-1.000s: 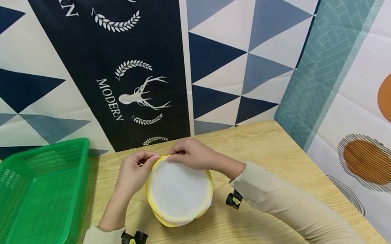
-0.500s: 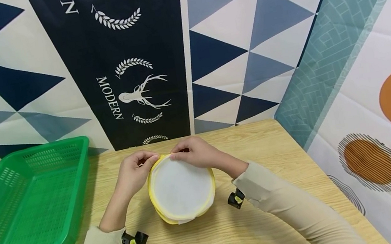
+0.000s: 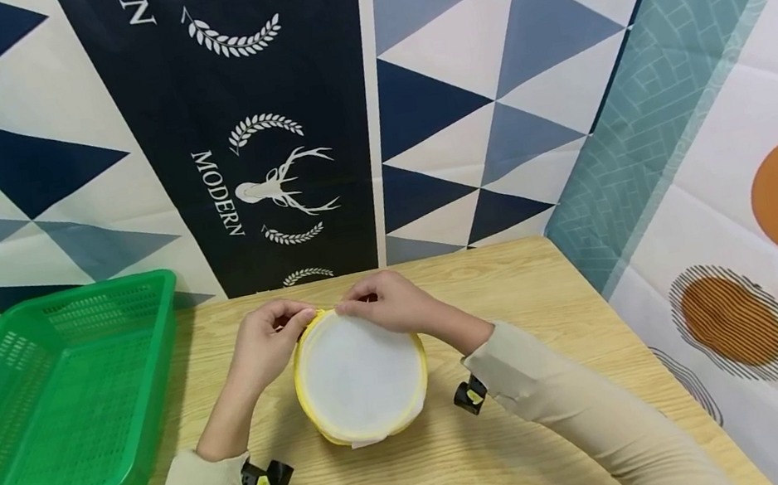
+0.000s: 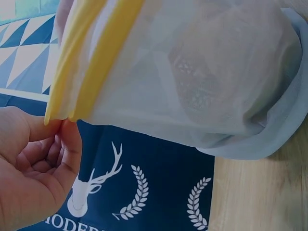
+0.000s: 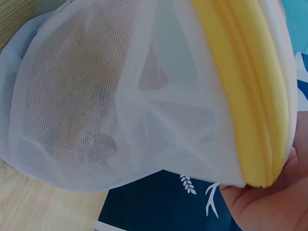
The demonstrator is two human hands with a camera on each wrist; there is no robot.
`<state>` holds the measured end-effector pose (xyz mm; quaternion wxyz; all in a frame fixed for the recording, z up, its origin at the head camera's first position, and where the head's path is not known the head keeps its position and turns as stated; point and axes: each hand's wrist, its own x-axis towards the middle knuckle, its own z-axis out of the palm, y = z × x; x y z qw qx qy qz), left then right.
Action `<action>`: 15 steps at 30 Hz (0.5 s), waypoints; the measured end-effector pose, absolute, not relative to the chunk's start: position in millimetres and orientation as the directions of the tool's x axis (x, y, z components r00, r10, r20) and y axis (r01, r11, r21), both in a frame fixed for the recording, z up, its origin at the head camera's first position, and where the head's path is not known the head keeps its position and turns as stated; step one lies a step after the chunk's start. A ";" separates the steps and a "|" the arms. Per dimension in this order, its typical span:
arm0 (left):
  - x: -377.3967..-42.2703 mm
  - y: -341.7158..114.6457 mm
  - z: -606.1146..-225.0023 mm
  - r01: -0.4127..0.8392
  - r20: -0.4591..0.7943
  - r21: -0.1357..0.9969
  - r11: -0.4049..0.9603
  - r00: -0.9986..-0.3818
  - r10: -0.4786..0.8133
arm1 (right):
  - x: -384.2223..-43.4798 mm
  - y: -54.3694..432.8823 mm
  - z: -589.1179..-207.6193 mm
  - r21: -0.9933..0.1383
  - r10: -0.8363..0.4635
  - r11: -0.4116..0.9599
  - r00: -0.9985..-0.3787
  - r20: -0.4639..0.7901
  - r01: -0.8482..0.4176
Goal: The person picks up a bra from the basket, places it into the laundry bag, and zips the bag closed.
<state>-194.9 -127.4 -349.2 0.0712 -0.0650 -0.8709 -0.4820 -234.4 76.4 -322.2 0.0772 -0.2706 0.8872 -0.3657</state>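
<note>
A round white mesh laundry bag [image 3: 364, 376] with yellow zipper trim stands on the table between both hands. My left hand [image 3: 264, 345] pinches the trim at the bag's far edge with thumb and forefinger. In the left wrist view, the two yellow bands [image 4: 98, 62] stand a little apart above those fingertips. My right hand [image 3: 389, 305] pinches the far rim just to the right. On that side the yellow trim [image 5: 245, 91] runs close together, with the right hand's fingers partly hidden behind it. Something brownish [image 5: 72, 91] shows through the mesh, low in the bag.
A green plastic basket [image 3: 59, 409] stands on the left of the wooden table [image 3: 527, 456]. Patterned wall coverings [image 3: 266, 127] rise right behind the table and along its right side. Each wrist wears a small black camera mount [image 3: 267, 478].
The bag and my right hand have shifted very slightly to the right since a second ago. My left hand keeps its pinch in about the same place.
</note>
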 end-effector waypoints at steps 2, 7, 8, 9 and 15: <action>-194.8 -127.4 -348.9 0.177 0.181 0.833 0.525 -0.982 0.044 | -235.1 75.1 -322.1 -0.695 -0.533 0.585 -0.844 0.058 -0.418; -194.9 -125.7 -346.7 0.184 0.187 0.833 0.523 -0.981 0.046 | -235.5 70.4 -320.5 -0.667 -0.572 0.578 -0.816 0.081 -0.471; -195.0 -124.8 -346.0 0.189 0.190 0.833 0.520 -0.980 0.052 | -235.4 69.6 -320.5 -0.656 -0.588 0.573 -0.804 0.087 -0.490; -195.1 -123.9 -345.2 0.196 0.194 0.832 0.519 -0.979 0.058 | -235.3 68.9 -320.6 -0.646 -0.604 0.568 -0.791 0.093 -0.510; -193.4 -120.9 -342.7 0.224 0.210 0.825 0.519 -0.974 0.086 | -233.0 69.4 -322.3 -0.634 -0.641 0.548 -0.761 0.101 -0.546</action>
